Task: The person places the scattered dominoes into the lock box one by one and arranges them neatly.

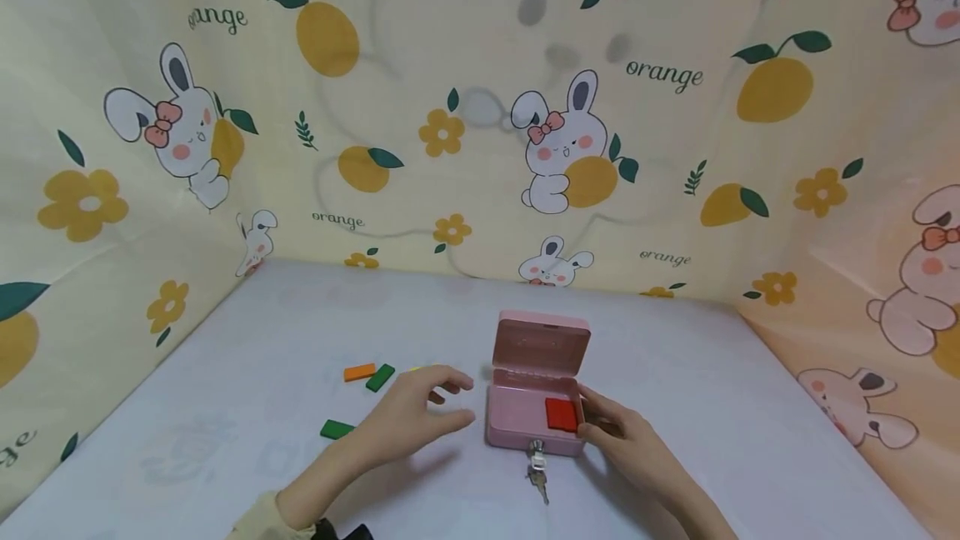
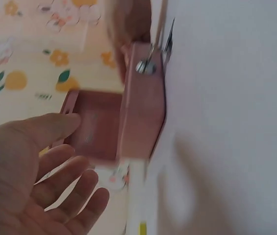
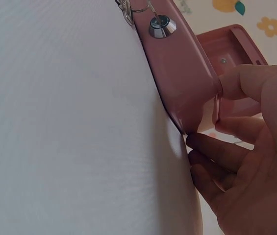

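Pink box [image 1: 517, 412]: stands upright on the bench, in front of the person and slightly right of the middle of the head view. Its lid [image 1: 542, 346] is tilted back at the far side, which leaves the interior accessible from above. Red pieces [image 1: 561, 414] lie together in the right part of the interior; their exact count cannot be established. A lock [image 1: 537, 446] is fitted in the front wall with a key in it, and further keys [image 1: 538, 480] hang from it by a ring.

Right hand [image 1: 628, 444]: clasps the box's right side, thumb at the rim near the front corner, fingers along the outer wall. The hold appears intended to steady the box. The forearm enters from the lower right.

Left hand [image 1: 411, 413]: clear of the box, just left of it, holding nothing. Thumb and fingers are spread apart, fingers loosely bent, the gap facing the box.

Left of that hand: an orange block [image 1: 359, 372] beside a green block [image 1: 381, 377]; nearer, a second green block [image 1: 337, 429], partly hidden by the forearm. A yellow piece shows slightly behind the hand.

Bench [image 1: 675, 365]: white-topped, backed by printed cloth [image 1: 480, 40].
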Demonstrator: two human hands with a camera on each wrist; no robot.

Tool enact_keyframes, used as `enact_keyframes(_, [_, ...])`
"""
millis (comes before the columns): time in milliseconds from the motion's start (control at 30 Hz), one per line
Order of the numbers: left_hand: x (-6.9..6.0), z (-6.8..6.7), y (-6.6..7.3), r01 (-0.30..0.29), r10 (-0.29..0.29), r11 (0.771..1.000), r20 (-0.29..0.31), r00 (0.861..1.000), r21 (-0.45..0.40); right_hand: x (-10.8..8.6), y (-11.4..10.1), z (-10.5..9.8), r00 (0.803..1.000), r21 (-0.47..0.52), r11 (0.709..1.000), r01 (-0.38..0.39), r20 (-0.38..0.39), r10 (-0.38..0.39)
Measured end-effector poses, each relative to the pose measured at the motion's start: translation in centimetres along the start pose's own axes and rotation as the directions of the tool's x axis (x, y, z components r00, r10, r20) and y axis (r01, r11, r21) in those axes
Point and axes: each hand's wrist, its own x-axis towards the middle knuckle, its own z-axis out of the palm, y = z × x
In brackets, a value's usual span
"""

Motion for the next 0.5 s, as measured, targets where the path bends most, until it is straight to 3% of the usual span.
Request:
enact_keyframes(200, [-2.7, -3.4, -1.3, 0.009, -0.011, 1.000, -0.092, 0.996, -0.028, 0.0, -0.2, 0.0, 1.000, 0.010, 1.000, 0.019, 0.000, -0.019])
enact_keyframes(333, [-4.1, -5.7, -2.6, 0.063, -0.066, 0.997, -0.116, 0.991, -0.036, -0.1, -0.3, 0.0, 1.000, 0.018, 0.999, 0.026, -0.001, -0.026])
enact_keyframes(500, [-5.5, -8.5, -4.7, 0.169, -0.172, 0.985, -0.106, 0.979, -0.036, -0.2, -0.2, -0.1, 1.000, 0.013, 1.000, 0.009, 0.001, -0.009])
